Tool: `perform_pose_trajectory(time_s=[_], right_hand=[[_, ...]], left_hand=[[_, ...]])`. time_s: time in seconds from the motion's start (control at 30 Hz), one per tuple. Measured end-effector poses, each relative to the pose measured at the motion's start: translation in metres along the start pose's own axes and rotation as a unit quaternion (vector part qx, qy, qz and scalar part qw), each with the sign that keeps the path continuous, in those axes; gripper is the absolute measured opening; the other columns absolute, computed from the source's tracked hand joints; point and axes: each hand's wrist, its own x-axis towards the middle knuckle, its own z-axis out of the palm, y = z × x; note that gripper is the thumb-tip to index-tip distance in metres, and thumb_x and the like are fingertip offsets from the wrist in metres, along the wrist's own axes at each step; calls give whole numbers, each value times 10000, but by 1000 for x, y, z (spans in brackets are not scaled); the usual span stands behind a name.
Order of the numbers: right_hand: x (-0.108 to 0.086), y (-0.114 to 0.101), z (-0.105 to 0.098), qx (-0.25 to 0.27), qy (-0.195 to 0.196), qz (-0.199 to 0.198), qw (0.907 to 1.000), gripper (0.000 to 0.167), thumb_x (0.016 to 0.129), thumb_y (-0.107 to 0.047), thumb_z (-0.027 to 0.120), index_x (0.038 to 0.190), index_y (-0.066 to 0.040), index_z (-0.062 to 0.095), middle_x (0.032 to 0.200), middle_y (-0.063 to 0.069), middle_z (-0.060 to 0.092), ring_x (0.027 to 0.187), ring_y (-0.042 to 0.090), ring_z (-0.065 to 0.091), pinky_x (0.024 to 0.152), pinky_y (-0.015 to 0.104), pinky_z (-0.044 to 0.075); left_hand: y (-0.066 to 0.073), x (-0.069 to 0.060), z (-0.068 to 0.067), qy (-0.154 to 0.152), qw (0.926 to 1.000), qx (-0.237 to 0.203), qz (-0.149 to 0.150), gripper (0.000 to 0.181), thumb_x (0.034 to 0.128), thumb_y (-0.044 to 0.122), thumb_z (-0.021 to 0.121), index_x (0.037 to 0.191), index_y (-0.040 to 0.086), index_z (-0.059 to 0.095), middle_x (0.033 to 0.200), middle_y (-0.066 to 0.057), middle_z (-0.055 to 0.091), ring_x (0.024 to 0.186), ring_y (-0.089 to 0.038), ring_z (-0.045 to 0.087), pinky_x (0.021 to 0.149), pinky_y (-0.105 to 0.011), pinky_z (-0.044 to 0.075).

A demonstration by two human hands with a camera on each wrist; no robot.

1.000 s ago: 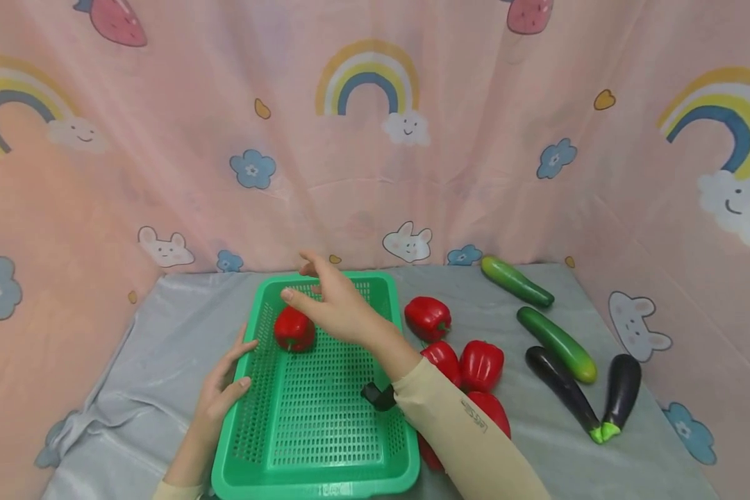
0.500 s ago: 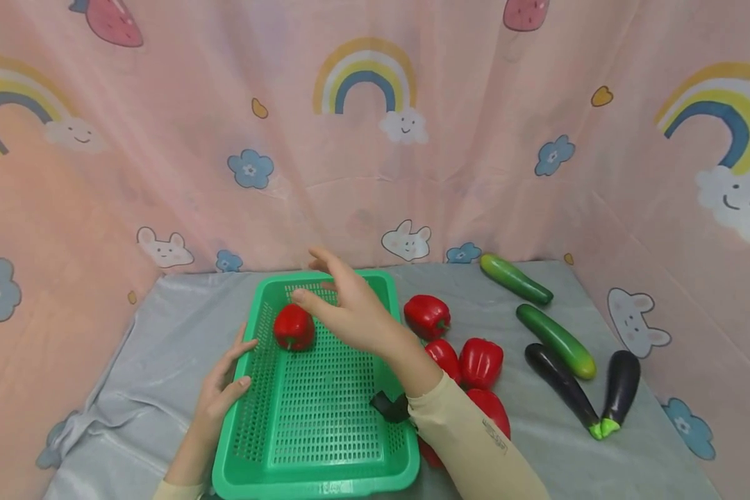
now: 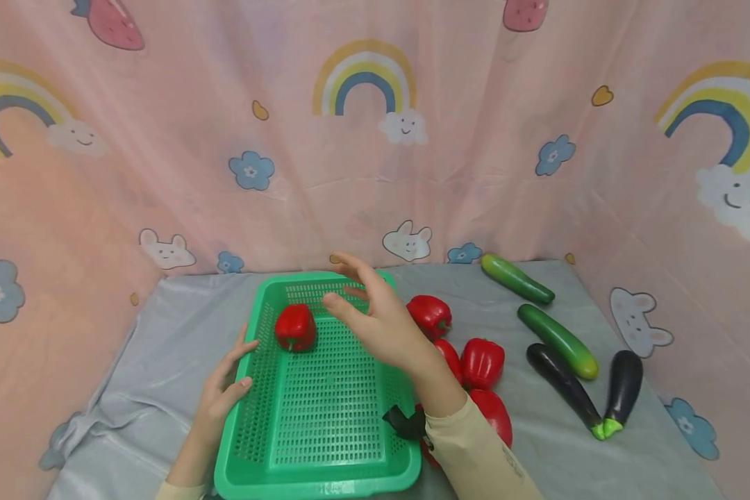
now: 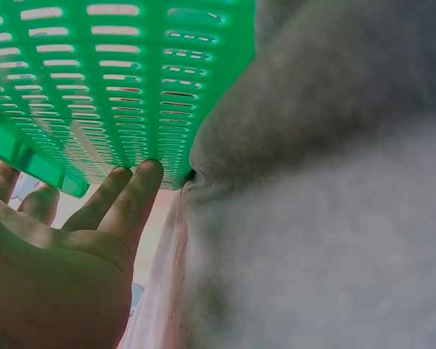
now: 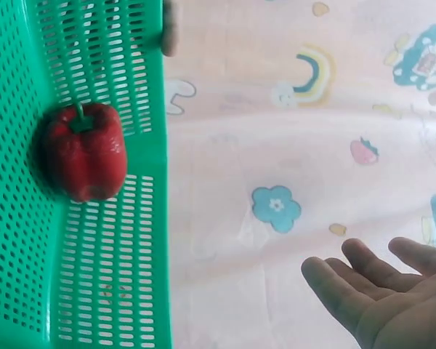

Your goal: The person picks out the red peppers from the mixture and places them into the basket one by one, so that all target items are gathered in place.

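Note:
In the head view, a green perforated plastic basket (image 3: 328,389) stands on the cloth. One red bell pepper (image 3: 296,327) lies inside at its far left, stem toward me. My left hand (image 3: 217,392) rests against the basket's left side, thumb and a fingertip over the rim. In the left wrist view, fairly straight fingers (image 4: 134,200) touch the outer wall. My right hand (image 3: 384,323) is above the basket's far right part, fingers spread and relaxed, holding nothing. The right wrist view shows that hand apart from the basket and pepper.
Several red bell peppers (image 3: 482,363) lie right of the basket, some partly hidden by my right forearm. Farther right are two green zucchini (image 3: 557,340) and two eggplants (image 3: 625,389). A grey cloth (image 3: 144,389) covers the table; a patterned pink curtain (image 3: 325,208) hangs behind.
My right hand has moved right, away from the bell pepper in the basket. My left hand has stayed at the basket's left rim.

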Motion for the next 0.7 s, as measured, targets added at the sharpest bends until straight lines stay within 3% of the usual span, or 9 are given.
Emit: perform_pose_trajectory(time_s=[0.23, 0.57, 0.7], right_hand=[[-13, 3, -15, 21, 317, 216, 9993, 701, 1084, -344, 701, 1691, -209, 378, 1629, -21, 490, 1515, 238, 459, 1189, 539, 449], [-19, 11, -37, 171, 732, -29, 9972, 664, 1102, -308, 680, 1681, -153, 395, 1608, 54, 506, 1478, 252, 505, 1191, 538, 447], [-22, 12, -44, 201, 831, -2, 9963, 641, 1106, -262, 670, 1676, -152, 399, 1607, 77, 500, 1446, 312, 534, 1137, 550, 498]], left_hand=[[-1, 0, 0, 52, 9999, 93, -62, 566, 1027, -85, 442, 1593, -101, 435, 1806, -232, 122, 1666, -129, 161, 1228, -187, 241], [-3, 0, 0, 26, 9998, 146, 143, 554, 1021, -87, 452, 1573, -135, 435, 1801, -239, 131, 1668, -131, 161, 1236, -198, 236], [-2, 1, 0, 30, 9999, 110, 74, 552, 1029, -82, 448, 1578, -129, 431, 1808, -217, 132, 1667, -120, 155, 1231, -193, 242]])
